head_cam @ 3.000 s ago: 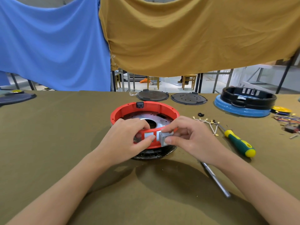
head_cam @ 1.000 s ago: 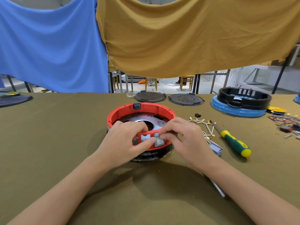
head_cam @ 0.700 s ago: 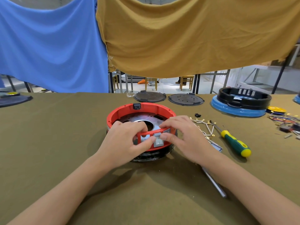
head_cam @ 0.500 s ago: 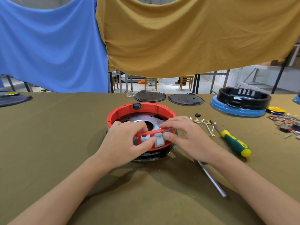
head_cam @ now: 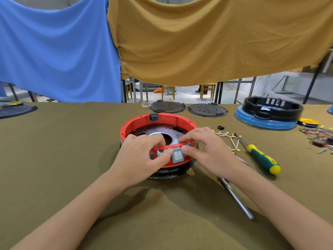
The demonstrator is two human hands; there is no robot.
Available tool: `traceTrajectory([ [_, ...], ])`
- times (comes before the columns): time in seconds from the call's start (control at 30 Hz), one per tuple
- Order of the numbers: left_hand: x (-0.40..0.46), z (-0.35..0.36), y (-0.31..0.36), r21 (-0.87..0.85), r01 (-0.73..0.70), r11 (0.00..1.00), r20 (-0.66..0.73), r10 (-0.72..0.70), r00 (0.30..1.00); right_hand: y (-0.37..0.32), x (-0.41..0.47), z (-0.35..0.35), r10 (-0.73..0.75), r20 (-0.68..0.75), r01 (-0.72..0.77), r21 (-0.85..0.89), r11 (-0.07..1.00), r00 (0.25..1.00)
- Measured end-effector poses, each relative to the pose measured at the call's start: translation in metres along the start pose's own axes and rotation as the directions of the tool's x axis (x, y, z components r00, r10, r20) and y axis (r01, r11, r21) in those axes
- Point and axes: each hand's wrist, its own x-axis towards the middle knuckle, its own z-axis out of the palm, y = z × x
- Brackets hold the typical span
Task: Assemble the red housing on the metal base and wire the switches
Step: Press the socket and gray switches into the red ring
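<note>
- Hanging behind the desk (head_cam: 54,159): blue cloth (head_cam: 54,51) and mustard cloth (head_cam: 207,42), filling most of the backdrop; chairs and frame legs visible through the gap underneath.
- Covered in olive fabric, soft and wrinkled near the front edge. Likely to let the assembly slide under a sideways push.
- Parked far right: black ring on a blue base (head_cam: 270,114). Two dark round plates (head_cam: 167,107) at the back edge.
- Centre of desk: red housing (head_cam: 158,121) seated on the metal base (head_cam: 158,131), dark part below it.
- Left hand (head_cam: 140,156) gripping the near rim, fingers curled inside, thumb on the outer wall.
- Right hand (head_cam: 207,150) pinching the grey rocker switch (head_cam: 178,156) at its cutout in the front wall, thumb beside the switch face, fingers hooked over the rim.
- Looks like the press-in step; wiring not started.
- Risks, judged: switch going in crooked and jamming or bending the thin rim strip above the cutout; too much push shifting the housing off the base.
- Right of housing: white wires with brass terminals (head_cam: 228,139), green-yellow screwdriver (head_cam: 263,159), metal rod (head_cam: 237,201) by the right forearm. Could get swept by the wrist.
- Small black clip (head_cam: 220,127) beyond the wires. Easy to lose.
</note>
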Motion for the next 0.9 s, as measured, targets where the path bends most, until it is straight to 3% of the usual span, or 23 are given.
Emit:
traceTrajectory([
  [0.17, -0.0009, -0.0013, 0.0001, 0.009, -0.024, 1.0, 0.003, 0.024, 1.0, 0.0014, -0.0016, -0.0043, -0.012, 0.049, 0.01, 0.027, 1.0, 0.999],
  [0.53, -0.0006, 0.0, -0.0009, 0.005, -0.017, 1.0, 0.02, 0.017, 1.0, -0.0015, 0.001, 0.0019, 0.006, -0.016, -0.006, 0.008, 1.0, 1.0],
  [0.9, -0.0009, -0.0014, -0.0033, 0.035, -0.044, 0.998, 0.045, 0.043, 0.998, 0.0021, -0.0016, -0.0003, 0.001, 0.024, -0.001, -0.011, 1.0, 1.0],
])
